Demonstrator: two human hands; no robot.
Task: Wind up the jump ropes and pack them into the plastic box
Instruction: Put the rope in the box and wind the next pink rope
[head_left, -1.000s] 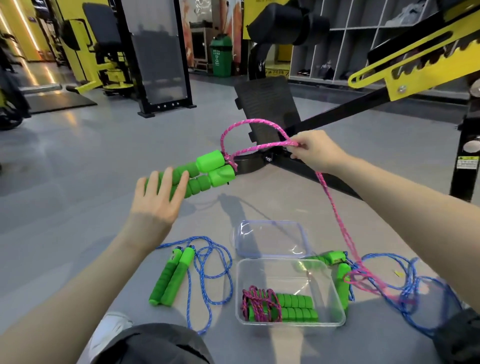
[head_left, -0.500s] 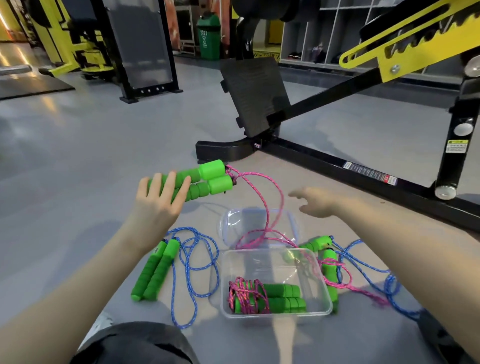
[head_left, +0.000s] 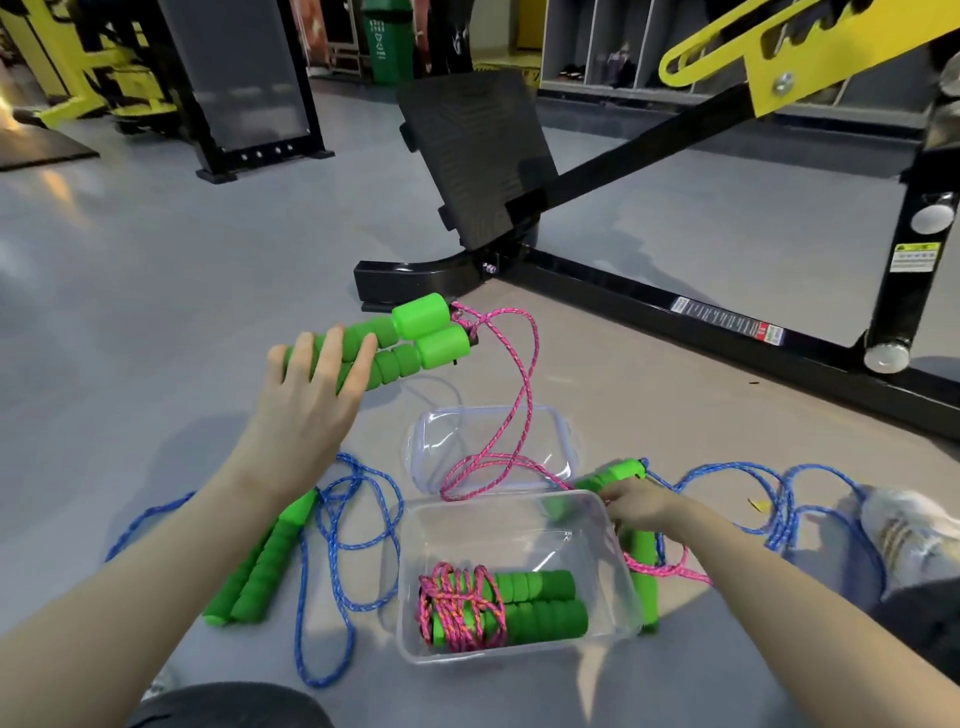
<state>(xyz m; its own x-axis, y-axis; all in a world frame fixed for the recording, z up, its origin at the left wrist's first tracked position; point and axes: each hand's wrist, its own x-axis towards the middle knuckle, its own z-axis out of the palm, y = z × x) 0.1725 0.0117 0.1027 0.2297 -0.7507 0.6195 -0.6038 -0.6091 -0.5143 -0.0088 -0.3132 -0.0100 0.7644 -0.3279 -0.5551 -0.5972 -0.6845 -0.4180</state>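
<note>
**Pink rope ready for winding, one bundle already boxed**

Green foam handles (head_left: 400, 340) of a pink jump rope sit side by side in your left hand (head_left: 311, 395), raised above the floor, fingers wrapped round them. From the handle caps the pink rope (head_left: 511, 415) falls loose toward your right hand (head_left: 641, 503), which is low beside the far right corner of the clear plastic box (head_left: 514, 519). That hand's fingers look pinched together near the rope, but you cannot tell whether they grip it. Between your forearms, the box holds one wound pink bundle (head_left: 498, 605). Two blue ropes lie unwound, one under your left forearm (head_left: 343, 525), one beyond your right wrist (head_left: 769, 499). Winding seems in hand; next, gather the slack and loop it round the handles.
</note>
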